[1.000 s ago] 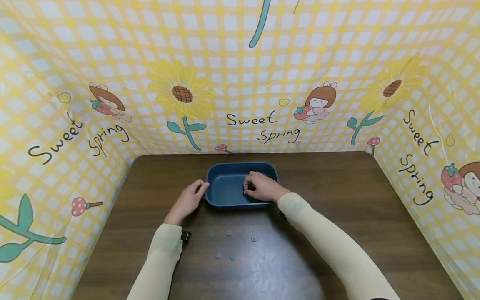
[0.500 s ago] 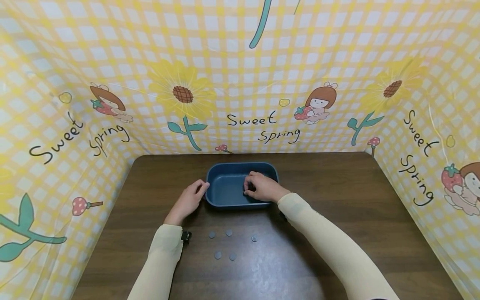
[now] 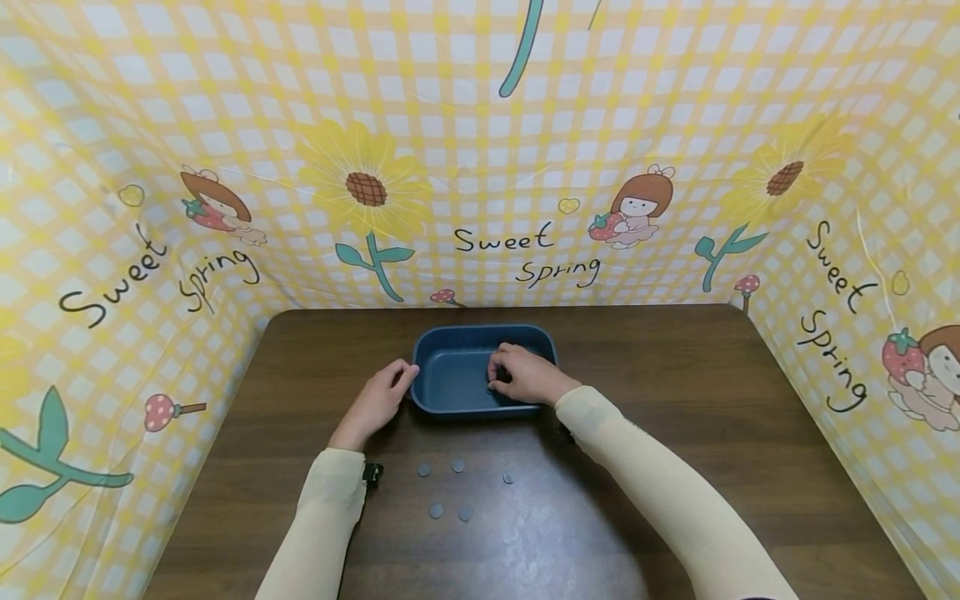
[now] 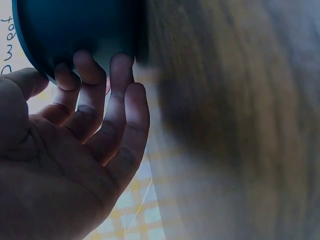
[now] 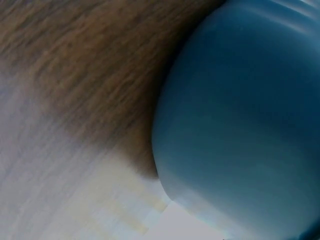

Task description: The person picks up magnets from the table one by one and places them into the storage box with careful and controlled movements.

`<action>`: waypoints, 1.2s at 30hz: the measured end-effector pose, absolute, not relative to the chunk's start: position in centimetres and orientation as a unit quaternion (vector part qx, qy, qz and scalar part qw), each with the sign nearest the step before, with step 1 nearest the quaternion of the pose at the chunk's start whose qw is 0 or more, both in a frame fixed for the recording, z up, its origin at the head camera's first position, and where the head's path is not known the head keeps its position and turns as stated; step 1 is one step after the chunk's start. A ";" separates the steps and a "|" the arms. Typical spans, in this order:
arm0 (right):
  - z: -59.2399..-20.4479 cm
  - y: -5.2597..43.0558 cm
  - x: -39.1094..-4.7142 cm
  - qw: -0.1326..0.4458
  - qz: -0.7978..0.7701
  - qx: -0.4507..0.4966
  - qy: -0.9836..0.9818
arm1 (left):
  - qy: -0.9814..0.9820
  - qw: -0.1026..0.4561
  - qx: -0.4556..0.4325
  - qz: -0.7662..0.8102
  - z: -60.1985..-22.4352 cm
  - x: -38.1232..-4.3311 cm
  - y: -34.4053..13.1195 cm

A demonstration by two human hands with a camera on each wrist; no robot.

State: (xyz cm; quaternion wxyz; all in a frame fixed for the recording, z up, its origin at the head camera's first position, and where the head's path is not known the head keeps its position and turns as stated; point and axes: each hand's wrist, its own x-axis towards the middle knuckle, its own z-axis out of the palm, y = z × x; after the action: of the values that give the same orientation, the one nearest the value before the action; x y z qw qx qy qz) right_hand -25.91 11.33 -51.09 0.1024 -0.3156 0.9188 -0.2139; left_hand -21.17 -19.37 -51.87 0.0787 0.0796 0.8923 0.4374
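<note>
A dark blue rectangular basin (image 3: 450, 379) with rounded corners stands at the back middle of the table. My left hand (image 3: 378, 400) holds its left end, the thumb at the rim and the bent fingers against the outer wall, as the left wrist view shows. Inside the basin's right half is my right hand (image 3: 528, 375), its thumb and fingers curled toward each other. Whether anything is between those fingertips is hidden. The right wrist view shows the basin's outer wall (image 5: 235, 120) but not the hand. Small grey coin-like discs (image 3: 457, 466), several of them, lie in front of the basin.
The brown wooden table (image 3: 660, 367) ends at the back against a yellow checked cloth (image 3: 480, 167), which also hangs at both sides. Each forearm reaches past the discs, one on either side.
</note>
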 end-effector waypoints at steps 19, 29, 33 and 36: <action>-50.8 11.4 -25.7 0.073 -0.223 -0.329 0.915 | 0.892 0.081 0.080 0.437 -51.9 -21.2 -19.4; -49.8 12.1 -25.0 0.037 -0.225 -0.340 0.913 | 0.892 0.078 0.079 0.437 -51.9 -21.1 -19.4; -49.2 12.4 -24.4 0.022 -0.235 -0.345 0.908 | 0.892 0.077 0.080 0.439 -51.9 -21.2 -19.4; -48.9 12.7 -23.8 0.019 -0.236 -0.350 0.906 | 0.892 0.079 0.080 0.438 -52.0 -21.2 -19.4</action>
State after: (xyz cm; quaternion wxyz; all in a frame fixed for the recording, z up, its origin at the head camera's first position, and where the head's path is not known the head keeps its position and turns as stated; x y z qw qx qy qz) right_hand -23.84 12.72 -48.87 0.0185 -0.3501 0.9062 -0.2363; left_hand -21.16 -19.36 -51.98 0.0795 0.0797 0.8917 0.4384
